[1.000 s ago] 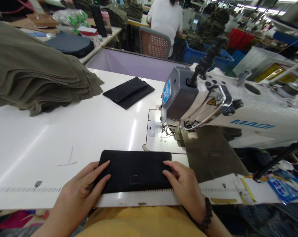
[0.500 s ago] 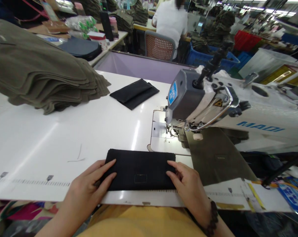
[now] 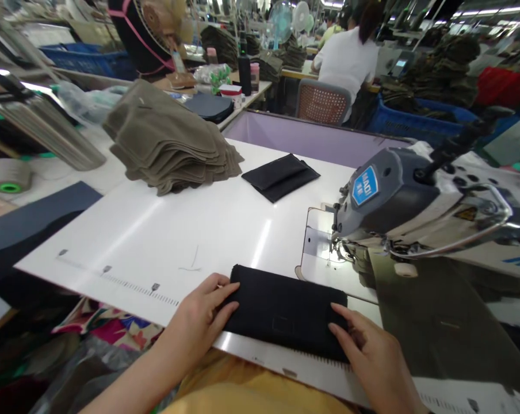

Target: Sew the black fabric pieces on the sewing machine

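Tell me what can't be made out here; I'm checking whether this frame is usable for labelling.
Head view only:
- Right hand: wrist cut off by the bottom edge.
- Black fabric piece: both ends covered by the left hand and the right hand; its small stitched mark is too small to read.
- Sewing machine: needle lost in glare, body cut by the right edge.
- Olive fabric stack: count unclear.

A folded black fabric piece [image 3: 286,313] lay flat at the near edge of a white table [image 3: 156,241]. The left hand [image 3: 202,316] pressed its left end, the right hand [image 3: 372,351] its right end, fingers flat. Beyond the right fingertips stood a sewing machine [image 3: 398,201]; beyond the left, stacked olive fabric [image 3: 169,141].
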`<state>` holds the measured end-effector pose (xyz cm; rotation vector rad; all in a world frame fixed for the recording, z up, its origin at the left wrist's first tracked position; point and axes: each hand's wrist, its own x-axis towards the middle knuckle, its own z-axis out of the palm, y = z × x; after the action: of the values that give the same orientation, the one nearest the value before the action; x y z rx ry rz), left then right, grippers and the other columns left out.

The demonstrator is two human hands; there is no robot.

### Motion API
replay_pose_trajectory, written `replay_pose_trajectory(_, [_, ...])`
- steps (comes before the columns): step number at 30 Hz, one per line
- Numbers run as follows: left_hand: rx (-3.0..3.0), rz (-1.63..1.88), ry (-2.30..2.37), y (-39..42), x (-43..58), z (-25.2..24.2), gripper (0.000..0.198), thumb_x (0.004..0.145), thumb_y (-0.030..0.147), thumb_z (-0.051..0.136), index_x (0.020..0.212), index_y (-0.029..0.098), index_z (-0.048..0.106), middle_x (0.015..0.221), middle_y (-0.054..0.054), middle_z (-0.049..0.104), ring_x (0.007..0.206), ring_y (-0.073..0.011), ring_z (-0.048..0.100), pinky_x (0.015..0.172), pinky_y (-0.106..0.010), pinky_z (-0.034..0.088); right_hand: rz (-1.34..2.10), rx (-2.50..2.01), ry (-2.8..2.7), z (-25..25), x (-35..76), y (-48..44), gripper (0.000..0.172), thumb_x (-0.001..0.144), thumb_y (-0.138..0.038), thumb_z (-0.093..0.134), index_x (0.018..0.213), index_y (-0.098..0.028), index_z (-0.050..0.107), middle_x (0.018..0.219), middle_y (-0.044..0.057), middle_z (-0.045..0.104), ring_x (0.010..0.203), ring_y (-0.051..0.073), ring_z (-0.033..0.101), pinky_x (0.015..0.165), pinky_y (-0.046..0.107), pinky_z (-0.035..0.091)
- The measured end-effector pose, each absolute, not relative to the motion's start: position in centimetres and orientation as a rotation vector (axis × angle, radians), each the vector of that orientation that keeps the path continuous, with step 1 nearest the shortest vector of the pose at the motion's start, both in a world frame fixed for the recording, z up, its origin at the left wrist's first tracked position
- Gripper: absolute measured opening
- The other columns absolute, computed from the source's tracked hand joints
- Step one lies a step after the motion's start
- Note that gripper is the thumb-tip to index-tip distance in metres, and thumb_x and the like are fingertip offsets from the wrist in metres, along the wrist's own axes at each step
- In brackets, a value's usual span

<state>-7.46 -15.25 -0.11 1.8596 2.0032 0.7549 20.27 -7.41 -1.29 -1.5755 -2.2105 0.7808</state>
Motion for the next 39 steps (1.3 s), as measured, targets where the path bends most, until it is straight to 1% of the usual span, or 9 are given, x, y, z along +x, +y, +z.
replay_pose_trajectory(6, [1.817, 0.723, 1.985, -15.5, -7.5, -0.2, 0.025, 0.082, 0.023, 0.044, 0.1, 0.019, 0.061, 0.092, -0.004, 0.057, 0.078, -0.0133, 0.06, 0.07, -0.022, 0.049, 0.736, -1.559, -2.237, -1.4, 20.6, -7.0, 0.037, 0.076, -0.044, 0.051, 0.097, -0.017, 0.067, 0.055, 0.0, 0.063, 0.044, 0.012, 0.056, 0.043, 0.019, 0.045])
replay_pose_trajectory(12, [1.788, 0.732, 1.942, -15.5, -7.5, -0.1, 0.025, 0.083, 0.022, 0.043, 0.1, 0.018, 0.06, 0.092, -0.004, 0.056, 0.075, -0.0122, 0.059, 0.068, -0.021, 0.048, 0.757, -1.562, -2.283, -2.0, 21.1, -7.0, 0.038, 0.076, -0.045, 0.053, 0.1, -0.018, 0.066, 0.061, 0.001, 0.065, 0.05, 0.012, 0.059, 0.048, 0.018, 0.047])
replay_pose_trajectory(19, [1.781, 0.717, 1.946, -15.4, -7.5, 0.1, 0.025, 0.082, 0.021, 0.041, 0.098, 0.018, 0.061, 0.09, -0.004, 0.055, 0.07, -0.0113, 0.057, 0.065, -0.021, 0.048, 0.763, -1.57, -2.299, -1.8, 21.1, -6.9, 0.038, 0.076, -0.045, 0.052, 0.099, -0.018, 0.066, 0.054, -0.001, 0.063, 0.042, 0.011, 0.054, 0.041, 0.017, 0.045])
replay_pose_trajectory(24, [1.762, 0.719, 1.933, -15.5, -7.4, 0.3, 0.025, 0.082, 0.02, 0.042, 0.098, 0.019, 0.06, 0.089, -0.004, 0.055, 0.071, -0.0121, 0.058, 0.065, -0.022, 0.049, 0.742, -1.565, -2.286, -1.5, 21.0, -6.9, 0.037, 0.076, -0.045, 0.053, 0.098, -0.018, 0.067, 0.056, 0.0, 0.064, 0.044, 0.012, 0.056, 0.044, 0.018, 0.046])
replay_pose_trajectory(30, [1.779, 0.721, 1.976, -15.4, -7.4, 0.1, 0.025, 0.082, 0.021, 0.042, 0.099, 0.016, 0.06, 0.088, -0.004, 0.055, 0.071, -0.0124, 0.059, 0.065, -0.023, 0.05, 0.713, -1.552, -2.335, -1.6, 20.9, -6.7, 0.038, 0.077, -0.045, 0.052, 0.1, -0.018, 0.066, 0.052, -0.001, 0.062, 0.041, 0.012, 0.055, 0.041, 0.018, 0.045])
replay_pose_trajectory(36, [1.832, 0.677, 2.02, -15.1, -7.2, -0.1, 0.025, 0.085, 0.022, 0.039, 0.096, 0.016, 0.061, 0.084, -0.004, 0.052, 0.069, -0.0123, 0.058, 0.064, -0.023, 0.05, 0.581, -1.501, -2.426, -1.2, 20.6, -6.9, 0.034, 0.081, -0.041, 0.048, 0.1, -0.017, 0.064, 0.06, 0.0, 0.064, 0.045, 0.013, 0.056, 0.044, 0.02, 0.047])
replay_pose_trajectory(39, [1.951, 0.601, 2.079, -14.9, -7.0, -0.2, 0.026, 0.087, 0.023, 0.037, 0.092, 0.015, 0.061, 0.082, -0.005, 0.051, 0.066, -0.0134, 0.056, 0.06, -0.025, 0.05, 0.43, -1.435, -2.511, -0.6, 20.1, -7.1, 0.034, 0.085, -0.04, 0.041, 0.098, -0.018, 0.064, 0.071, 0.003, 0.066, 0.057, 0.015, 0.061, 0.051, 0.024, 0.05])
